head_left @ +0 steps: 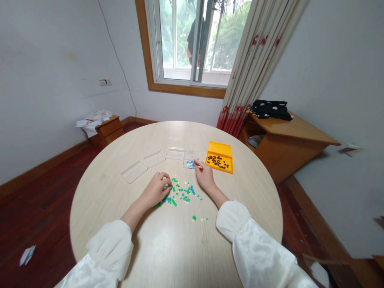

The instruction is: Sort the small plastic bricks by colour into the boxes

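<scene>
My left hand (157,188) rests at the left edge of a loose pile of small toy bricks (180,191), mostly green, blue and pale yellow. Its fingers are curled together at the bricks, and whatever they pinch is too small to make out. Over the near right corner of a small clear plastic box (186,165) is my right hand (205,177), thumb and forefinger pressed together. Inside that box lie blue and white bricks (190,164). What the right fingertips hold, if anything, cannot be made out.
A yellow box (220,145) with its lid raised holds dark brown pieces (216,161). More clear trays (133,172) stand in an arc on the round table (168,248). A green brick (194,218) lies nearer me. Beyond are a window, curtain and wooden desk (300,124).
</scene>
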`<state>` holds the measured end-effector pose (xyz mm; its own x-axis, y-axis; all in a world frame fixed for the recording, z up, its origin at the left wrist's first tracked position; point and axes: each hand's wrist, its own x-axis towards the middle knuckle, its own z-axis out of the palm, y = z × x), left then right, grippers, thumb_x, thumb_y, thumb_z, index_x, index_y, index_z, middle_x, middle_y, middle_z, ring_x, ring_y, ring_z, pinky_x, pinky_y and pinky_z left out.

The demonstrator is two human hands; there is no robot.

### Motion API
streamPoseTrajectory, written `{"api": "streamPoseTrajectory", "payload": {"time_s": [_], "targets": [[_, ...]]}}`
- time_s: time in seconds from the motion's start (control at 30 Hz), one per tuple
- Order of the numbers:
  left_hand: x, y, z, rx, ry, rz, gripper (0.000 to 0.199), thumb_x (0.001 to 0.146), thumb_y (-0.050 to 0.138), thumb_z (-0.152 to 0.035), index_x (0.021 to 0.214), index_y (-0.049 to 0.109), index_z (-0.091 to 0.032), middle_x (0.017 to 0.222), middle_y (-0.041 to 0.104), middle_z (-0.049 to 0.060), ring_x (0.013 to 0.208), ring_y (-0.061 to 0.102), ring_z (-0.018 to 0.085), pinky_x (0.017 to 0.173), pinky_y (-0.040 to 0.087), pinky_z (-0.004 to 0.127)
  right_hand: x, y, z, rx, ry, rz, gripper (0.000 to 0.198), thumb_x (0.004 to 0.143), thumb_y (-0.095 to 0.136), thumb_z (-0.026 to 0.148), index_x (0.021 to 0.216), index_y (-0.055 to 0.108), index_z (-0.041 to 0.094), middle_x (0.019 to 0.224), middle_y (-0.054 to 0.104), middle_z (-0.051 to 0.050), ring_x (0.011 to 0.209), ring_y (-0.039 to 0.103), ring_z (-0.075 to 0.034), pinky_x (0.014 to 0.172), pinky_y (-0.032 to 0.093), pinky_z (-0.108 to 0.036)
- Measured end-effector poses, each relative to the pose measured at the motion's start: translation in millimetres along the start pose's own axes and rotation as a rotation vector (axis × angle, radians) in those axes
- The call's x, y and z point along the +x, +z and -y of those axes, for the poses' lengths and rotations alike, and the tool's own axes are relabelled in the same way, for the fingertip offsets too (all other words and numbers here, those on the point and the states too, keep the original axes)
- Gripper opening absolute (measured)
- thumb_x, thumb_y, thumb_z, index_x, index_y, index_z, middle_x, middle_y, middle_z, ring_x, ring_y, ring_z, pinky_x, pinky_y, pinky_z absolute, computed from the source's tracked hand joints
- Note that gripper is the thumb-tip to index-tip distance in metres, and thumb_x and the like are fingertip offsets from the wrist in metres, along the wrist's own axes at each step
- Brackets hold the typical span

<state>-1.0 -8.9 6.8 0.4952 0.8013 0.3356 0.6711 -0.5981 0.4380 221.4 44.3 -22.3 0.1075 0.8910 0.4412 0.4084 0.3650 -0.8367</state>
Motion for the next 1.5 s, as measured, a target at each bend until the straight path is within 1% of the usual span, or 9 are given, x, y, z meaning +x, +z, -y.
{"api": "streamPoseTrajectory", "payload": {"time_s": [0.13, 0.33, 0.53, 0.77, 0.93, 1.07, 1.2, 1.37, 1.5], "targets": [[-0.5, 0.7, 0.4, 0.007, -0.008, 0.004, 0.016, 0.077, 0.054, -0.022, 0.089, 0.066, -0.019, 0.097, 0.056, 0.007, 0.091, 0.047, 0.022, 0.084, 0.041, 0.038, -0.2, 0.1, -1.2, -0.002, -0.008, -0.009, 0.031, 0.079, 0.049, 0.017, 0.104, 0.067, 0.017, 0.105, 0.068, -0.010, 0.097, 0.064, -0.020, 0.089, 0.049, -0.038], [0.5, 1.1, 1.3, -0.001, -0.028, 0.022, 0.015, 0.079, 0.052, -0.020, 0.079, 0.067, -0.018, 0.092, 0.058, 0.008, 0.087, 0.049, 0.021, 0.080, 0.041, 0.036, -0.4, 1.7, -0.5, -0.011, 0.002, -0.010, 0.031, 0.079, 0.047, 0.015, 0.103, 0.067, 0.016, 0.105, 0.068, -0.010, 0.098, 0.064, -0.020, 0.089, 0.049, -0.038], [3.6, 1.9, 1.2, -0.158, -0.127, -0.062, 0.017, 0.081, 0.050, -0.027, 0.076, 0.064, -0.018, 0.079, 0.061, 0.006, 0.080, 0.052, 0.019, 0.076, 0.040, 0.033, -2.4, 0.7, 7.3, -0.029, -0.048, 0.009, 0.030, 0.078, 0.046, 0.013, 0.098, 0.067, 0.016, 0.100, 0.070, -0.009, 0.093, 0.064, -0.019, 0.085, 0.050, -0.036], [7.2, 0.9, -5.0, -0.313, -0.318, -0.150, 0.021, 0.074, 0.055, -0.035, 0.065, 0.061, -0.017, 0.056, 0.052, -0.001, 0.054, 0.043, 0.012, 0.055, 0.033, 0.025, -25.2, 7.8, 48.0, -0.022, -0.382, 0.340, 0.023, 0.079, 0.051, 0.013, 0.094, 0.068, 0.017, 0.088, 0.070, -0.007, 0.083, 0.063, -0.015, 0.079, 0.050, -0.030], [8.8, -0.4, -10.9, -0.435, -0.333, -0.112, 0.025, 0.073, 0.053, -0.035, 0.070, 0.065, -0.014, 0.056, 0.055, 0.000, 0.052, 0.042, 0.011, 0.053, 0.033, 0.023, -32.9, 11.5, 60.1, 0.031, -0.449, 0.464, 0.021, 0.081, 0.056, 0.018, 0.100, 0.067, 0.018, 0.089, 0.070, -0.008, 0.084, 0.061, -0.015, 0.077, 0.048, -0.029], [9.1, -0.3, -13.3, -0.460, -0.306, -0.085, 0.029, 0.073, 0.051, -0.038, 0.071, 0.066, -0.013, 0.061, 0.060, 0.002, 0.056, 0.047, 0.012, 0.056, 0.035, 0.024, -31.8, 10.8, 56.3, 0.043, -0.375, 0.453, 0.016, 0.080, 0.058, 0.018, 0.090, 0.070, 0.018, 0.082, 0.070, -0.006, 0.077, 0.061, -0.014, 0.073, 0.048, -0.028], [8.8, 0.1, -13.4, -0.446, -0.343, -0.115, 0.031, 0.073, 0.050, -0.042, 0.068, 0.064, -0.014, 0.058, 0.057, 0.001, 0.055, 0.045, 0.012, 0.054, 0.035, 0.024, -30.3, 14.9, 48.5, 0.085, -0.179, 0.427, 0.012, 0.075, 0.060, 0.019, 0.082, 0.069, 0.017, 0.076, 0.069, -0.004, 0.068, 0.061, -0.012, 0.065, 0.048, -0.025], [7.1, 0.2, -13.1, -0.438, -0.396, -0.157, 0.033, 0.074, 0.046, -0.043, 0.054, 0.050, -0.017, 0.049, 0.041, -0.004, 0.049, 0.037, 0.010, 0.052, 0.031, 0.023, -16.7, 16.8, 29.1, 0.301, 0.194, 0.173, 0.015, 0.068, 0.064, 0.027, 0.076, 0.064, 0.014, 0.063, 0.065, -0.001, 0.055, 0.062, -0.013, 0.051, 0.050, -0.024], [5.9, 0.0, -15.0, -0.437, -0.381, -0.136, 0.033, 0.074, 0.045, -0.042, 0.051, 0.042, -0.018, 0.048, 0.036, -0.005, 0.049, 0.034, 0.009, 0.051, 0.029, 0.023, -1.0, 9.1, 15.2, 0.430, 0.357, -0.043, 0.023, 0.062, 0.071, 0.030, 0.076, 0.062, 0.014, 0.062, 0.066, -0.002, 0.056, 0.065, -0.015, 0.048, 0.052, -0.024]]}}
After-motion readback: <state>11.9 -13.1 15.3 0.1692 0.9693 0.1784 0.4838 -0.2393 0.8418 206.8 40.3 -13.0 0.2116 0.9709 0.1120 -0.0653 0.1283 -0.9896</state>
